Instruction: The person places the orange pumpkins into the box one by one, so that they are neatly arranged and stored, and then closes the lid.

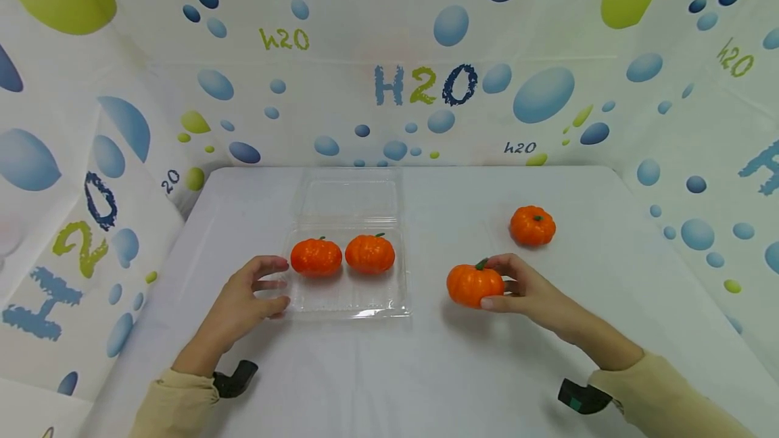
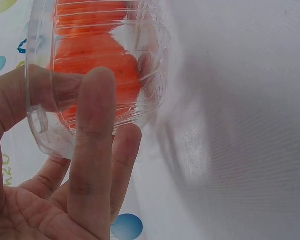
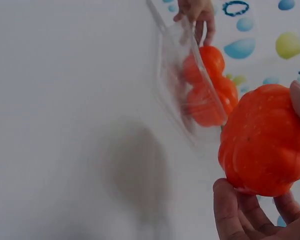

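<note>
My right hand (image 1: 523,286) holds a small orange pumpkin (image 1: 473,285) with a green stem, thumb on its near side and fingers on the far side. A shadow falls on the table below it. In the right wrist view the pumpkin (image 3: 265,142) shows its ribbed orange surface between thumb and fingers. My left hand (image 1: 243,301) is at the left side of a clear plastic clamshell box (image 1: 365,304), thumb and fingers spread apart. Its fingertips overlap the box wall in the left wrist view. Two more pumpkins, a left one (image 1: 316,257) and a right one (image 1: 370,253), sit side by side inside.
Another orange pumpkin (image 1: 532,226) stands on the white table (image 1: 426,377), behind my right hand. The box's clear lid (image 1: 349,196) lies folded back toward the rear edge. A patterned curtain (image 1: 341,39) surrounds the table at the back and sides.
</note>
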The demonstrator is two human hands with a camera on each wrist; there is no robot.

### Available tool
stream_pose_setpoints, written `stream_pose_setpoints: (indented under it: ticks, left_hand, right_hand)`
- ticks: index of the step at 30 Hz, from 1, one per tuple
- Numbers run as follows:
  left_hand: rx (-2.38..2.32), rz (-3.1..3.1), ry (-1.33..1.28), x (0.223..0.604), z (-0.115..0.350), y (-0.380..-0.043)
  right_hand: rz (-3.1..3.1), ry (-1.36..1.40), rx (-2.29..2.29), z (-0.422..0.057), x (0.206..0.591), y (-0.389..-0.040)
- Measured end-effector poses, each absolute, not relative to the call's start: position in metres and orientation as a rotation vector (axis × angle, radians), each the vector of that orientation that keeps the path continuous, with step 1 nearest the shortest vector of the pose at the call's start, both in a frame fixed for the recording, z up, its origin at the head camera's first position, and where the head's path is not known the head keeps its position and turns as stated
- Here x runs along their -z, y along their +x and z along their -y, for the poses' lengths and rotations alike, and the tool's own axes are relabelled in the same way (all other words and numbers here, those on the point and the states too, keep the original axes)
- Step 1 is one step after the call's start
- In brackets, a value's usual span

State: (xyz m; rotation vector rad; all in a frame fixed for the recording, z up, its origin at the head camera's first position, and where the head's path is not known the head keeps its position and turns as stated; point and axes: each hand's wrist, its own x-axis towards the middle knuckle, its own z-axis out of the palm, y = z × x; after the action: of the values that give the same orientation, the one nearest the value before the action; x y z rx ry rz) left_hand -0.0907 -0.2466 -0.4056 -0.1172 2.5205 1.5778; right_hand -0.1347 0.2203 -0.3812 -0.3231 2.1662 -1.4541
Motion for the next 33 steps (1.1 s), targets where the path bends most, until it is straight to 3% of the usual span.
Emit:
stream_pose_setpoints:
  ticks: [16,33]
  left_hand:
    - [-1.595,-2.512,-0.117,0.406,0.247,-0.090]
    - [-1.603,-2.511,-0.116,0.407,0.247,-0.091]
  right_hand:
    - [-1.987,-0.594,1.612,-0.171,0.374,-0.139]
    - [-1.955,-0.630,1.698,-0.113,0.361,-0.147]
